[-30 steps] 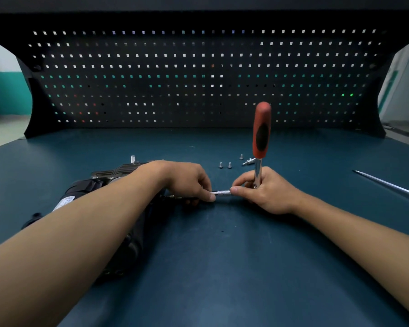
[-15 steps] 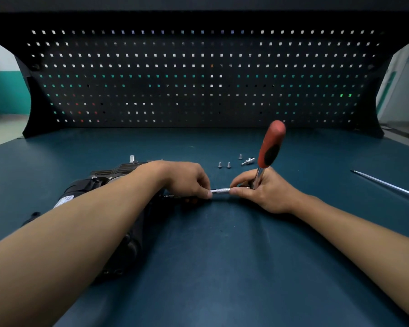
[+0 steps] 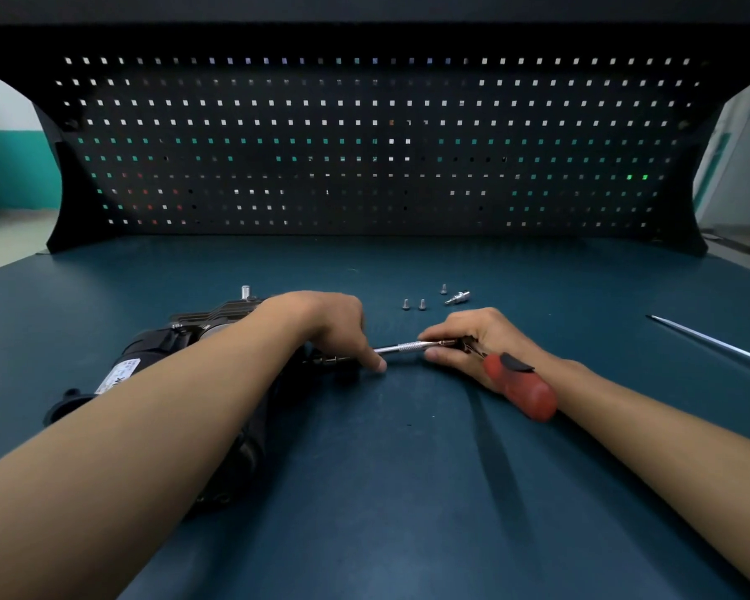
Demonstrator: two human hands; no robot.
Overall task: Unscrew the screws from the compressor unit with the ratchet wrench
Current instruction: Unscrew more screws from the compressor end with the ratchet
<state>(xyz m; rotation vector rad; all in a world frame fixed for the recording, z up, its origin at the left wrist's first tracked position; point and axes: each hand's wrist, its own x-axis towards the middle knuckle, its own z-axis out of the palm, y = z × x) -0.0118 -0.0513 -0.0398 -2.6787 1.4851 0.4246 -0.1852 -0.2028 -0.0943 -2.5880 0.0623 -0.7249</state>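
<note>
The black compressor unit (image 3: pixel 157 352) lies on its side at the left of the blue-green bench, partly hidden under my left forearm. My left hand (image 3: pixel 325 326) rests at its right end, fingers curled round the near end of a silver extension bar (image 3: pixel 397 349). My right hand (image 3: pixel 473 339) pinches the bar's other end at the ratchet head. The ratchet wrench's red handle (image 3: pixel 520 391) now lies low, pointing toward me along my right wrist. Three loose screws (image 3: pixel 414 304) lie behind my hands.
A silver socket bit (image 3: pixel 457 297) lies beside the screws. A long thin metal rod (image 3: pixel 711 339) lies at the right of the bench. A dark pegboard (image 3: pixel 364 145) closes the back of the bench.
The red handle has swung from standing upright, over to the right and down toward me. Both hands have stayed on the extension bar.
</note>
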